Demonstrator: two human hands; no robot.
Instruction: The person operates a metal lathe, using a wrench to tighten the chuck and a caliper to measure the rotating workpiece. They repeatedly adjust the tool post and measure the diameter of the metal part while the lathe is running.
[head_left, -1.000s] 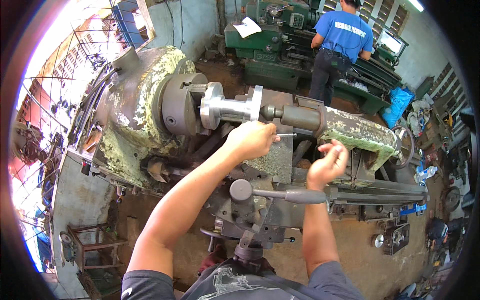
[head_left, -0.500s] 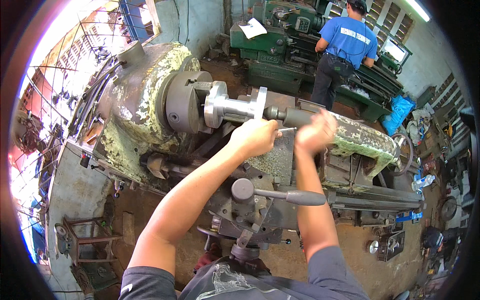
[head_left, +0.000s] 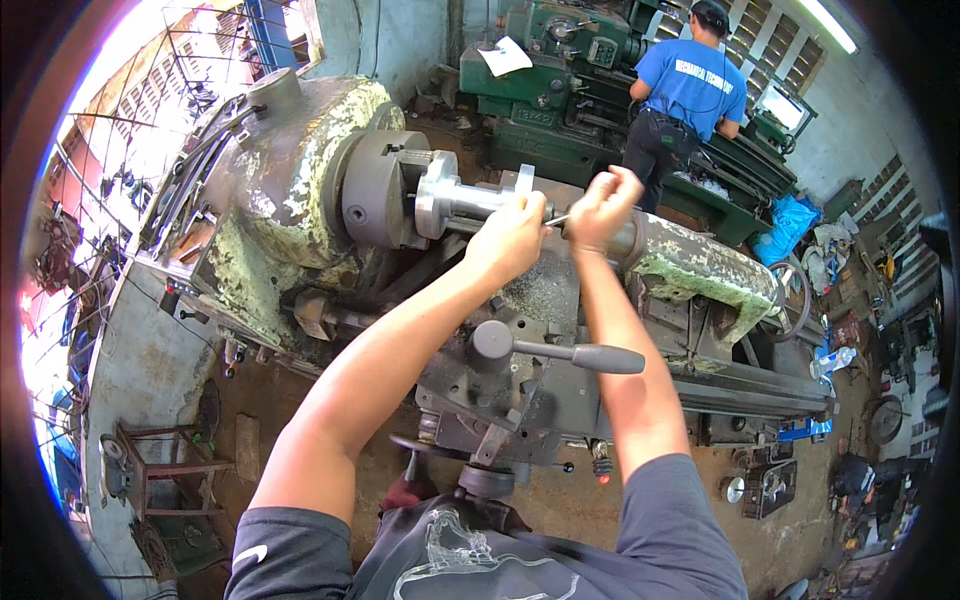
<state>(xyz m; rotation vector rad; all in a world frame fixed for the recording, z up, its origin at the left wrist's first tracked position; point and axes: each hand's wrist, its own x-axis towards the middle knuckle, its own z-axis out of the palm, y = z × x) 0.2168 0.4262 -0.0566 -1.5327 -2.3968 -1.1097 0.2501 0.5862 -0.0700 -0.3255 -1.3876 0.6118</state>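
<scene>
**Right hand [head_left: 600, 212] raised close beside the left hand [head_left: 507, 240]**

The largest thing I see is the worn near lathe [head_left: 270, 170], lying left to right ahead of me. On the far side stands a green lathe [head_left: 545, 95], a co-worker [head_left: 680, 105] at it, back turned. On the near lathe the tailstock [head_left: 710, 255] is at right and the chuck [head_left: 370, 190] at left. Between them sits the bright metal spool [head_left: 472, 200], its left flange just beside the chuck, its right one partly behind the left hand. A grey lever [head_left: 600, 358] points right on the near side.

The right hand has just changed place: a second ago it was lower and farther right; now it is near the left hand. I judge both are attending to one spot. The left grip is narrow, holding a thin rod [head_left: 558, 219]; the right grip's fingers are curled, but I cannot tell whether they hold anything.

Smallest of all, I can make out white lettering [head_left: 703, 75] across the co-worker's back and a pale mark [head_left: 248, 557] on my left sleeve.
</scene>
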